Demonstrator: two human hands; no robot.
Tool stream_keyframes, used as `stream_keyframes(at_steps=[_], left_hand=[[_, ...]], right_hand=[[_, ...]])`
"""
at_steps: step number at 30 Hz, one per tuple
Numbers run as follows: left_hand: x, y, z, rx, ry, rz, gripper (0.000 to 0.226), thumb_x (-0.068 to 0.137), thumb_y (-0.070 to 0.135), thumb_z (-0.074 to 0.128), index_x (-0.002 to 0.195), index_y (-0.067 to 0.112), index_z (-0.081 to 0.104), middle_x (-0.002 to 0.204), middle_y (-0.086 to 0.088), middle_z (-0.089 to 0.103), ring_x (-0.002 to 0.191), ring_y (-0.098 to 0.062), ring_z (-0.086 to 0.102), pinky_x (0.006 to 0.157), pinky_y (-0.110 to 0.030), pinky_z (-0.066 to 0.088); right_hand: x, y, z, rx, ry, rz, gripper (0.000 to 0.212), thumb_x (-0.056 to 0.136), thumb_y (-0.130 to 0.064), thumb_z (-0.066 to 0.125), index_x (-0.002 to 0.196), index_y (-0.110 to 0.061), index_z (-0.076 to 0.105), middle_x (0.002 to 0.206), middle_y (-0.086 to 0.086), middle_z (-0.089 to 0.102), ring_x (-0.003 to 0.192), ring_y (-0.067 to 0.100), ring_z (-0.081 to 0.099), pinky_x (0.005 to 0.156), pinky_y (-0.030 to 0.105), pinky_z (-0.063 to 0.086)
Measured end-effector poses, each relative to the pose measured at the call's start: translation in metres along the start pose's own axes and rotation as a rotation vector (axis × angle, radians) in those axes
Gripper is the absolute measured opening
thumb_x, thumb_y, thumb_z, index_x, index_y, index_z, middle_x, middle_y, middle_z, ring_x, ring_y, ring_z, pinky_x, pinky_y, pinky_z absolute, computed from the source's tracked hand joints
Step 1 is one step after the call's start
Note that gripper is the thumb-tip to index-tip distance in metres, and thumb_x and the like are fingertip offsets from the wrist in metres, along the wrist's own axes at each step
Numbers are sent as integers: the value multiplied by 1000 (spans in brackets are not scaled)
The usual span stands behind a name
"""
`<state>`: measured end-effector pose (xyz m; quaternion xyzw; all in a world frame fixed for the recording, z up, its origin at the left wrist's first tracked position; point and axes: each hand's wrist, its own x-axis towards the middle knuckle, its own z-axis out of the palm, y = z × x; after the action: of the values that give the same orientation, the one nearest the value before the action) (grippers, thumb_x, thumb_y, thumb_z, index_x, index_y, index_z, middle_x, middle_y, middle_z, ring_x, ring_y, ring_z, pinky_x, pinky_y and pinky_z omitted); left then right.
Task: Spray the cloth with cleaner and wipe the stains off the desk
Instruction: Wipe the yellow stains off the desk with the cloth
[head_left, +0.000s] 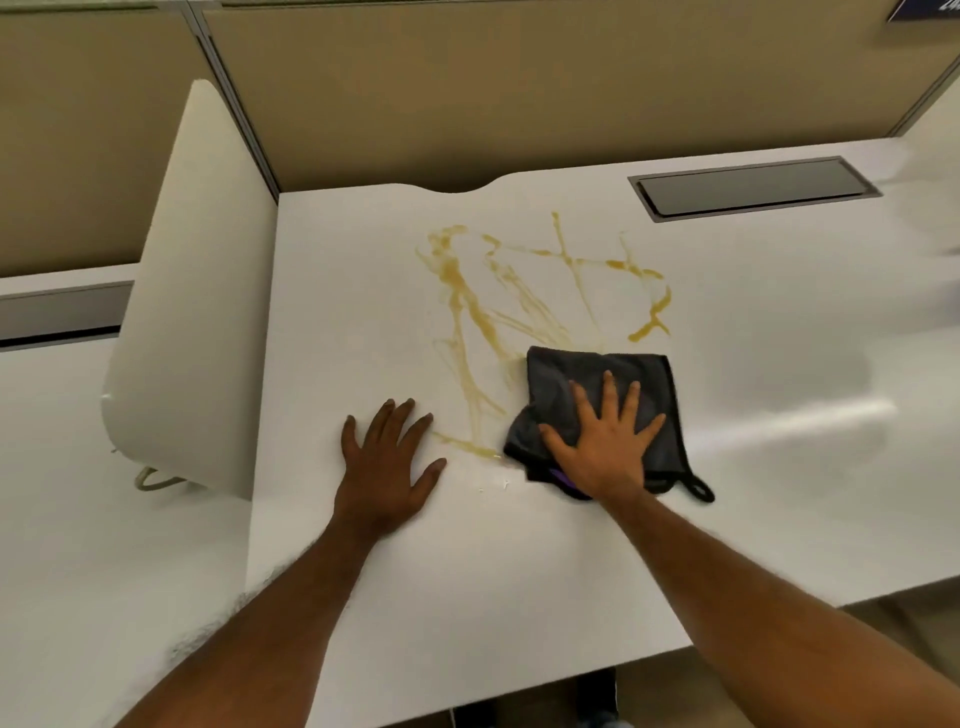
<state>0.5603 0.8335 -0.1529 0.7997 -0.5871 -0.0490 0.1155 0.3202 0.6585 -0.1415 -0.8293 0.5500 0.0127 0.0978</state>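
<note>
- Right hand (605, 447): palm down, flat on the dark grey cloth (597, 410), fingers spread and extended toward the far side of the desk. Not clenched; hand presses on the cloth, no pinch or wrap seen. Forearm enters from lower right, nearly straight.
- Left hand (389, 467): palm down, flat on the bare desk (779, 467), fingers slightly spread, holding nothing. Forearm enters from lower left. Hand lies just left of the cloth, apart from it.
- Cloth: folded, roughly square, lying on the white desk at the near edge of the stains (519, 291). Its far-left corner touches or overlaps the lower streaks. A small loop (698, 488) sticks out at its near-right corner; a bit of purple shows under the heel of the right hand.
- Stains: yellow-brown smears and thin streaks, spread over the desk centre, beyond and to the left of the cloth. One streak runs down between the two hands, ending near the cloth's near-left edge.
- Desk surroundings: white curved divider panel (192, 312) stands upright at the left; grey recessed cable tray lid (753, 187) at far right; tan partition wall (519, 78) behind.
- Spray bottle: cannot be made out in this view.
</note>
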Motion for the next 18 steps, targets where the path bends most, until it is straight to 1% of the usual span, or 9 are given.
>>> stream_keyframes(at_steps=[2,4,6,9,10,12,14,16,18], left_hand=[[0,0,-2,5,9,2,62,92,60,31,144,27,43,156,0,34,147,-21,25,116,-61,9],[-1,-1,-2,2,11,1,62,93,59,28,144,28,43,157,0,34,148,-21,25,116,-60,10],[-1,0,-3,-3,25,-3,61,93,58,29,144,28,44,157,0,34,148,-20,25,117,-59,11],[-1,0,-3,-13,32,-7,60,94,57,30,144,28,44,156,1,35,147,-19,25,117,-57,11],[-1,-1,-3,-18,33,-6,60,94,57,29,144,29,44,157,2,34,147,-19,25,117,-57,11],[-1,-4,-2,-30,17,-2,61,93,58,27,145,29,42,157,2,32,148,-18,24,118,-57,9],[0,-8,-4,-32,2,21,65,93,63,21,145,29,41,157,1,33,147,-19,24,117,-57,11],[3,-14,-7,-23,7,51,68,93,66,16,143,30,45,155,-1,36,145,-21,29,115,-56,15],[5,-23,-8,-16,3,5,65,92,66,21,143,33,44,156,-1,34,146,-22,27,114,-57,13]], right_hand=[[-14,-2,8,-49,-11,-206,82,79,-85,21,150,-47,10,164,2,-5,148,35,-15,108,74,-9],[-15,15,2,-47,-16,-374,79,80,-86,20,150,-49,12,165,-4,-3,150,27,-13,109,73,0],[-3,25,-6,-3,-5,-304,77,80,-85,22,149,-49,18,164,-7,2,150,23,-10,111,71,0],[1,6,-3,9,-2,-35,80,79,-81,26,150,-45,18,165,-2,0,150,29,-11,110,72,-7],[-3,-6,0,3,-8,-34,82,78,-82,25,150,-44,17,165,-1,-1,149,32,-13,107,72,-11],[-17,-16,8,-34,-30,-202,84,76,-84,25,150,-44,17,165,0,-4,148,34,-16,105,73,-14],[-20,-4,5,-48,-53,-381,81,78,-83,27,149,-45,22,165,-4,-2,149,29,-16,106,76,-6],[-5,6,-4,3,-67,-335,80,78,-80,32,149,-44,25,164,-6,0,149,24,-14,107,75,-3],[6,-1,-10,41,-79,-146,83,77,-79,37,149,-40,24,164,-4,0,149,27,-14,107,76,-8]])
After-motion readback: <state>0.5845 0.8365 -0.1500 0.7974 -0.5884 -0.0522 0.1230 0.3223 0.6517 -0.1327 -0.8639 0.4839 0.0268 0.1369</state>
